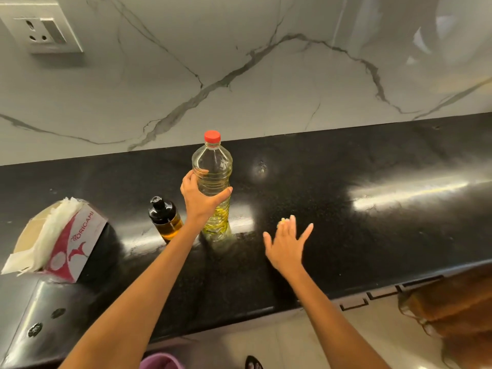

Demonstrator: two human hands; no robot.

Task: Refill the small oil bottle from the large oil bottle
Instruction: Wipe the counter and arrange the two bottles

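Tabletop (346, 161): black polished stone, glare streaks on it, runs along a white marble wall (239, 75) with grey veins.
Wall socket (44, 29): upper left on the marble.
Large oil bottle (214, 182): clear plastic, ribbed, red cap (212, 136) on. Stands upright mid-tabletop, yellow oil only in the lower part.
Small oil bottle (165, 218): dark top with black cap on, amber oil low in the body. Stands just left of the large bottle, close beside it; can't tell if they touch.
Left hand (200, 196): wrapped round the middle of the large oil bottle, thumb across the front, fingers behind.
Right hand (286, 245): spread flat, fingers straight, holding nothing, to the right of the large bottle and apart from it. Can't tell if it rests on the tabletop or is just above it.
Tissue box (68, 241): white and red, far left near the tabletop edge, tissue sticking out of the top.
Floor (279, 342): pale tiles below the tabletop edge.
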